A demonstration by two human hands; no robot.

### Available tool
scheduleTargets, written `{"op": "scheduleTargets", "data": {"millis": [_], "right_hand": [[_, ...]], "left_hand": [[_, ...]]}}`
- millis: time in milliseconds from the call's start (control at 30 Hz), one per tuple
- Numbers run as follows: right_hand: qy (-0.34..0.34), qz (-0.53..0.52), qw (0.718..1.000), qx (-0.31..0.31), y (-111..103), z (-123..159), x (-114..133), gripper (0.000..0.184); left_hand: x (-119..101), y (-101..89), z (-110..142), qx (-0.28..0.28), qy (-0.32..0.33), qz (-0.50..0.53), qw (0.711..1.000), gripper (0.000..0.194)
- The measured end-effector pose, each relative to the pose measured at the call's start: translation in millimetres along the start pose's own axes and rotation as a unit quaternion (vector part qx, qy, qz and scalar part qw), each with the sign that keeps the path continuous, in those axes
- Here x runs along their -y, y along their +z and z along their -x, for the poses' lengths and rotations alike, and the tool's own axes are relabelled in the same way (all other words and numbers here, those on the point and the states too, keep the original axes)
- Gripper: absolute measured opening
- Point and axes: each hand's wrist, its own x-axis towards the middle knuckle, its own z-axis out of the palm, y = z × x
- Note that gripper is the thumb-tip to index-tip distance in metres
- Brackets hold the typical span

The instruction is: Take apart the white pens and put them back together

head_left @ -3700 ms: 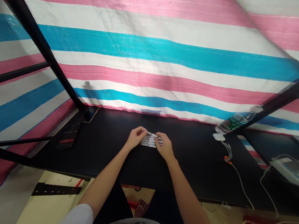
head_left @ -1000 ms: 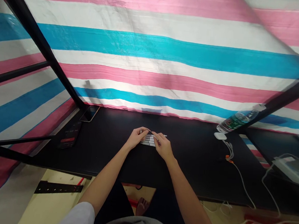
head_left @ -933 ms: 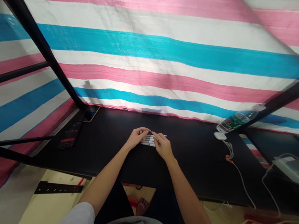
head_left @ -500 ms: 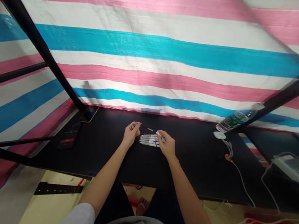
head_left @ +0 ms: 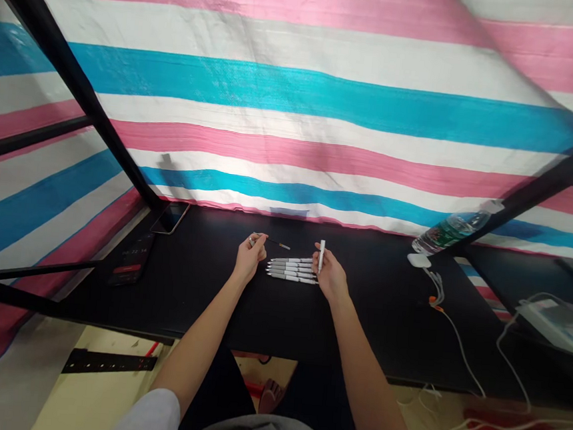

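Note:
Pinched in my left hand (head_left: 249, 254) is a thin dark pen refill (head_left: 278, 244), its pale end pointing right. A small grey piece also shows at those fingers, too small to name. My right hand (head_left: 332, 275) is closed on a white pen barrel (head_left: 322, 253), held upright with its white end at the top. Between my hands, several white pens (head_left: 289, 269) with grey tips lie side by side on the black table (head_left: 278, 314), tips to the left. The right ends of some are close to my right fingers.
Two phones lie at the left, one dark phone (head_left: 172, 218) by the back edge and one lit phone (head_left: 130, 261) nearer. To the right are a plastic bottle (head_left: 448, 232), a white charger (head_left: 419, 261) with cables, and a white device (head_left: 558, 322). Black frame bars (head_left: 68, 69) flank the table.
My right hand has moved slightly right and turned, bringing the pen barrel from slanted to upright. More of the pens' right ends now show. My left hand has hardly moved.

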Motion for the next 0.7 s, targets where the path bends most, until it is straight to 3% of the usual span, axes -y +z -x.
{"op": "scheduleTargets", "data": {"millis": [700], "right_hand": [[0.002, -0.013, 1.000, -0.015, 0.6, 2.8, 0.0, 0.030]], "left_hand": [[3.3, -2.9, -0.9, 0.004, -0.008, -0.016, 1.000, 0.038]]}}
